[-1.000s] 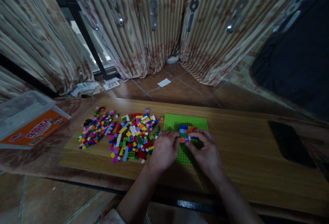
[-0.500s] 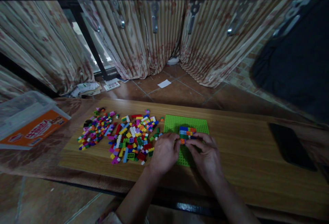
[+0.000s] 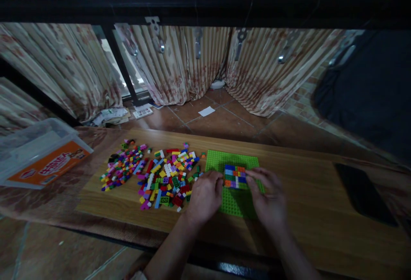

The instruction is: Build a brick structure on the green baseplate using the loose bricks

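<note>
A low block of multicoloured toy building bricks (image 3: 235,176) sits over the green studded baseplate (image 3: 236,205); whether it is pressed onto the studs, I cannot tell. Its top is a patchwork of blue, orange, green, white and purple. At the block's left edge, my left hand (image 3: 205,194) has its fingers curled in against the side. My right hand (image 3: 269,196) grips the opposite edge between thumb and fingers. Left of the plate lies a spread of loose bricks (image 3: 167,177) in many colours and sizes.
Farther left is a pile of smaller bricks (image 3: 123,164). A clear plastic tub (image 3: 45,156) with an orange label stands at the table's left end. On the right of the wooden board (image 3: 308,198) lies a black flat object (image 3: 364,194). A black rail (image 3: 205,10) with hooks crosses above.
My right hand has shifted from the block's near corner to its right edge, uncovering more of the brick top. The view has tilted slightly upward.
</note>
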`<state>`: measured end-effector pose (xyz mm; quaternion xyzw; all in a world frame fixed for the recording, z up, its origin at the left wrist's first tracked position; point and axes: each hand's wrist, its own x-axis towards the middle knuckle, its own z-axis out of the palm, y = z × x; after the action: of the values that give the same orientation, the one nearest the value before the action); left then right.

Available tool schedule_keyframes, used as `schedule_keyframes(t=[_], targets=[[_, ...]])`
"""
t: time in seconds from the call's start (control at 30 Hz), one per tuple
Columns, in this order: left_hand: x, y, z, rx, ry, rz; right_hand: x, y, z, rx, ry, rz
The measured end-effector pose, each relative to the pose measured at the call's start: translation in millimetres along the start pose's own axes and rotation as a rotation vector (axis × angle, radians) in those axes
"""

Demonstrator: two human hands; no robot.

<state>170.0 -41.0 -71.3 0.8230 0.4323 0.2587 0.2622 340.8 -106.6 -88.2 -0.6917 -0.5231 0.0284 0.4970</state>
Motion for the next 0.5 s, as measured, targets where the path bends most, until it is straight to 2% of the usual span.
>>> schedule_keyframes(t=[0.1, 0.17, 0.33, 0.5], targets=[[0.1, -0.4, 1.8, -0.016, 0.054, -0.018, 9.2, 12.5, -6.0, -0.016, 0.038, 0.115], [-0.1, -0.4, 4.8, -0.021, 0.073, -0.013, 12.5, 15.8, -7.5, -0.068, 0.004, 0.101], [-1.0, 4.6, 10.1, -0.059, 0.064, -0.038, 5.0, 1.1, 1.5, -0.253, -0.123, -0.138], [0.2, 10.9, 0.8, -0.237, 0.153, -0.161, -15.2, -10.2, 22.4, -0.433, -0.272, -0.343]])
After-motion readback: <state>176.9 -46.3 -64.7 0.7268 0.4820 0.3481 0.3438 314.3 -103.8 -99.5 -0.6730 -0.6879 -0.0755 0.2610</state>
